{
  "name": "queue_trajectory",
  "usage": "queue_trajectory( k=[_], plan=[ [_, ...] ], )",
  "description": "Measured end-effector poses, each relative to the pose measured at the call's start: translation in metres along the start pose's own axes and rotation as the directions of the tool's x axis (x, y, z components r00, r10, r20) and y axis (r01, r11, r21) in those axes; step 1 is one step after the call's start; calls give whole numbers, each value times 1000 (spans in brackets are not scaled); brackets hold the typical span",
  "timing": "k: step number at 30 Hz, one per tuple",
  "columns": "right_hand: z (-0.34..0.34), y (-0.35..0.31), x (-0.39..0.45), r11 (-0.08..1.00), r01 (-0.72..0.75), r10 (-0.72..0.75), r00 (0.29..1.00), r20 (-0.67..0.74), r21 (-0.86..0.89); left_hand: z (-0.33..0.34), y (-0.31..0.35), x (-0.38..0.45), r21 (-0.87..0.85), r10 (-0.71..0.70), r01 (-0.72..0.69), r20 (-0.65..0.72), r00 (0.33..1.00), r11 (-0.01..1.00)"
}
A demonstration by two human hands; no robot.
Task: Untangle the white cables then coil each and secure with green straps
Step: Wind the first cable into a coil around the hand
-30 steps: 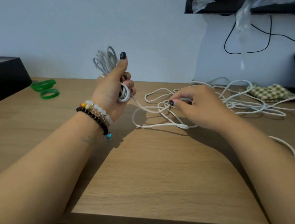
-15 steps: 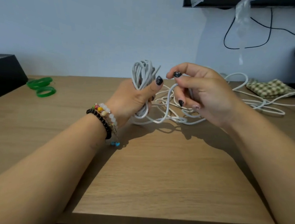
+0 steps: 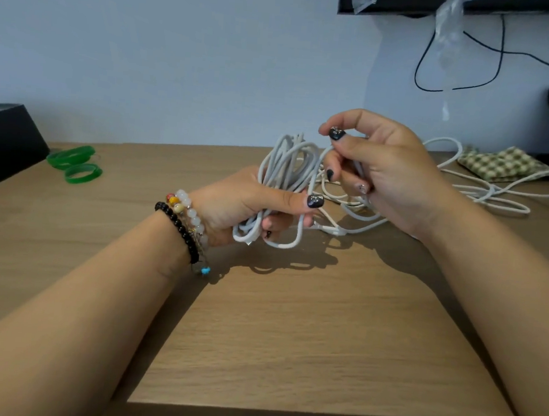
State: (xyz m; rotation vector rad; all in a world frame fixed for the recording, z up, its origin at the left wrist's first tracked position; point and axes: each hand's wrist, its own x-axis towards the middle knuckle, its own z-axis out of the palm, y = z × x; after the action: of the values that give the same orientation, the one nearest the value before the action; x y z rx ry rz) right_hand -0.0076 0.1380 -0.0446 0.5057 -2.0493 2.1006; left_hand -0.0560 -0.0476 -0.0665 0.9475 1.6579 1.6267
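At the far left we see the corner of a black box [image 3: 6,140] on the wooden table [image 3: 289,340]. Just to its right lie the green straps [image 3: 74,162], looped and resting flat near the back edge, well apart from both hands.

Moving toward the middle, we find the left hand [image 3: 237,205], its wrist ringed by beaded bracelets [image 3: 185,223]. Its fingers are curled round a coiled bundle of white cable [image 3: 285,182], the thumb pressed across the front of the strands. The bundle stands roughly upright in that grasp, its upper loops rising above the hand and its lower loops hanging just over the table.

Just to the right, we see the right hand [image 3: 387,177], raised beside the top of the bundle. Its fingers are curled, pinching a strand of white cable that runs from the bundle.

Behind and to the right of this hand, the loose white cables [image 3: 484,194] sprawl in tangled loops on the table, reaching the right edge of the view. A green checked cloth [image 3: 500,163] lies at the back right, with cable crossing its front. A black wire [image 3: 425,72] hangs on the wall above.
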Motion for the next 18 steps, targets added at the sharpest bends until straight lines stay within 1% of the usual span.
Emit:
queue_trajectory(
  k=[2,5,10,14,18],
  plan=[
    [0,1,1,999,-2,1,1000,-25,-33,1,-1,1,3,7,-7,-45,999,1000],
    [1,4,1,991,-12,2,997,-76,-130,2,-3,2,-25,14,-19,-162,987,1000],
    [2,3,1,979,-12,-14,992,-123,-202,2,-3,4,13,10,-7,-270,963,1000],
    [3,2,-1,972,-2,-35,988,-153,-237,1,-3,5,-2,45,-48,-307,951,999],
    [3,2,0,974,16,-60,980,-191,-228,0,-4,5,41,59,-49,-280,958,998]
  ],
)
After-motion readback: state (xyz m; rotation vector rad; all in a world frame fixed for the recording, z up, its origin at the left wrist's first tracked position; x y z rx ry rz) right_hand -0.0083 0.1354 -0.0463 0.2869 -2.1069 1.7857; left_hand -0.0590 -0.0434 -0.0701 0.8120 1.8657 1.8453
